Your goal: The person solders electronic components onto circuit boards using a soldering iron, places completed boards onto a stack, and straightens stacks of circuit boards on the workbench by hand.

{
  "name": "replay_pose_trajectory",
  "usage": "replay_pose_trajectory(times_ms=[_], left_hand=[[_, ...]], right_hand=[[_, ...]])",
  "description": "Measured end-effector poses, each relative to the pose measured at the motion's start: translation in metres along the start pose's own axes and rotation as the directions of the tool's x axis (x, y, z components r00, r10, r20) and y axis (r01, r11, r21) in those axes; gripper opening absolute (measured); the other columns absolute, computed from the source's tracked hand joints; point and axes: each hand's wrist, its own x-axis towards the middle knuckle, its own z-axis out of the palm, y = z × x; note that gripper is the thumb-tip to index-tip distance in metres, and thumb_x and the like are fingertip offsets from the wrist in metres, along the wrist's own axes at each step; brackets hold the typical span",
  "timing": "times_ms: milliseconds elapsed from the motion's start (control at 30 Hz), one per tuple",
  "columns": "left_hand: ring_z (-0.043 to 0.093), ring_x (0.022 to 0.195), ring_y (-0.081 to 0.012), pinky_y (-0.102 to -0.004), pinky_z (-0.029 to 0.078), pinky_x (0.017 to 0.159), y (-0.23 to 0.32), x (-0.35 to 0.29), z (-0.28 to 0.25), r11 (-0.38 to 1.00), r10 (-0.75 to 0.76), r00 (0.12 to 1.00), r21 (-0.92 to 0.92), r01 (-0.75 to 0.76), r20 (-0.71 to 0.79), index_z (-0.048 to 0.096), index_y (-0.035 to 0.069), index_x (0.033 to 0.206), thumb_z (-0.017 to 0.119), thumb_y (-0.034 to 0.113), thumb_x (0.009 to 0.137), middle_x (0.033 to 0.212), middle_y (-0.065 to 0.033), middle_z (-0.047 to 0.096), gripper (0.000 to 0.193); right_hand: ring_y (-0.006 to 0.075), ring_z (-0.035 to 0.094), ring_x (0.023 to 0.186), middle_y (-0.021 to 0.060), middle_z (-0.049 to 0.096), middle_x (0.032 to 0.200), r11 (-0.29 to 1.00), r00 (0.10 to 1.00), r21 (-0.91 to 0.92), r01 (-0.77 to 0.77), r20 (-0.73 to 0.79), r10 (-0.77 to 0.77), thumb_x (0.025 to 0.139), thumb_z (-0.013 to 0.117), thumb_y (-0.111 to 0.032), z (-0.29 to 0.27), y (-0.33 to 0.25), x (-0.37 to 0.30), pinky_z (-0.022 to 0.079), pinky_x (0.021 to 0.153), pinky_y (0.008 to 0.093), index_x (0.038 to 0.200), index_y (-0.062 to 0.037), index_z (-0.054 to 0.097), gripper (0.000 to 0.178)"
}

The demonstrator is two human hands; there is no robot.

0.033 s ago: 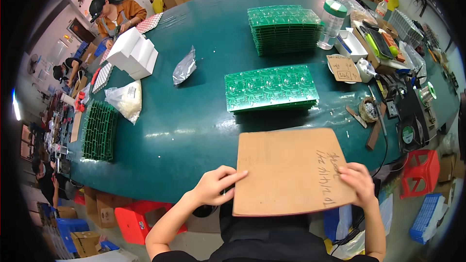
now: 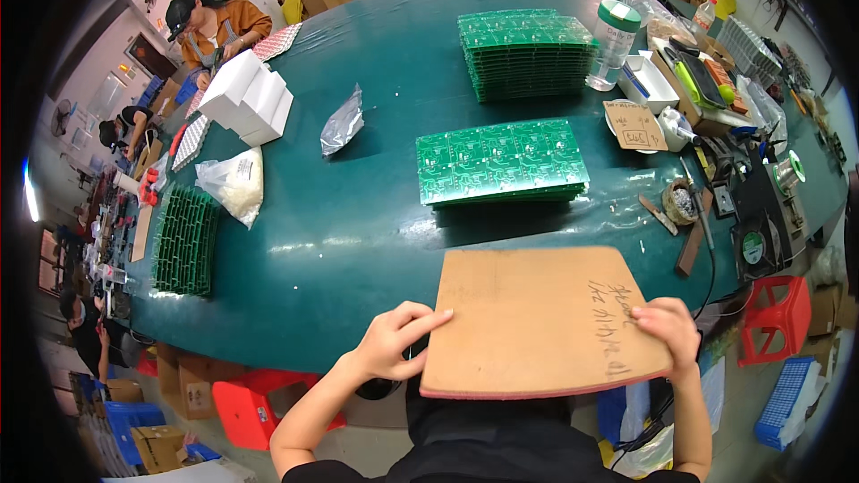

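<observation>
Between my two hands is a flat brown board [image 2: 537,322] with handwriting on its right part and a reddish layer along its near edge. My left hand [image 2: 396,342] grips its left edge, thumb on top. At its right edge, my right hand [image 2: 669,333] holds on with the fingers bent over the upper face. The board is at the table's near side, in front of my body; its underside is hidden. Just beyond it lies a low stack of green circuit boards [image 2: 501,161]. A taller stack of green circuit boards [image 2: 523,54] stands farther back.
On the left stand a row of green circuit boards [image 2: 183,241], a bag of white pieces [image 2: 237,183] and white boxes [image 2: 246,98]. A silvery bag [image 2: 343,123] lies mid-table. To the right are a soldering iron [image 2: 703,219], a solder spool [image 2: 787,172] and a lidded canister [image 2: 616,45]. A person [image 2: 215,31] works at the far left.
The board has tilted slightly, and its near edge now shows more of the reddish layer. Its near corners have spread outward a little. Both hands keep their hold.
</observation>
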Motion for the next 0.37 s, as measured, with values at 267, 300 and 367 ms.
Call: replay_pose_trajectory(times_ms=[267, 300, 367], left_hand=[[0.064, 0.086, -0.0255, -0.0324, 0.053, 0.079, -0.010, 0.025, 0.015, 0.991, -0.092, 0.930, 0.061, 0.121, -0.356, 0.071, 0.007, 0.109, 0.080, 0.009, 0.077, 0.098, -0.0092, 0.061, 0.033], [0.066, 0.091, -0.0265, -0.0326, 0.053, 0.082, -0.005, 0.029, 0.002, 0.994, -0.035, 0.923, 0.081, 0.071, -0.383, 0.071, 0.006, 0.109, 0.077, 0.010, 0.083, 0.098, -0.0099, 0.064, 0.028], [0.068, 0.099, -0.0278, -0.0345, 0.053, 0.087, 0.021, 0.046, -0.023, 0.858, -0.495, 0.786, -0.353, 0.373, -0.370, 0.071, 0.010, 0.112, 0.076, 0.015, 0.086, 0.120, -0.0126, 0.067, 0.026]], right_hand=[[0.0246, 0.065, 0.098, 0.0136, 0.067, 0.109, 0.980, 0.956, 0.088, -0.177, -0.221, 0.192, 0.089, 0.071, -0.019, 0.030, 0.043, 0.036, 0.050, 0.089, 0.0335, 0.120, 0.0035, 0.060, 0.040], [0.0244, 0.065, 0.104, 0.0146, 0.067, 0.110, 0.986, 0.927, 0.096, -0.139, -0.336, 0.163, 0.094, 0.069, -0.025, 0.032, 0.027, 0.048, 0.049, 0.091, 0.0343, 0.121, 0.0043, 0.060, 0.040], [0.0252, 0.065, 0.105, 0.0166, 0.067, 0.116, 0.940, 0.868, 0.215, -0.264, -0.372, 0.329, 0.097, 0.066, -0.036, 0.027, 0.017, 0.068, 0.049, 0.092, 0.0357, 0.125, 0.0061, 0.058, 0.051]])
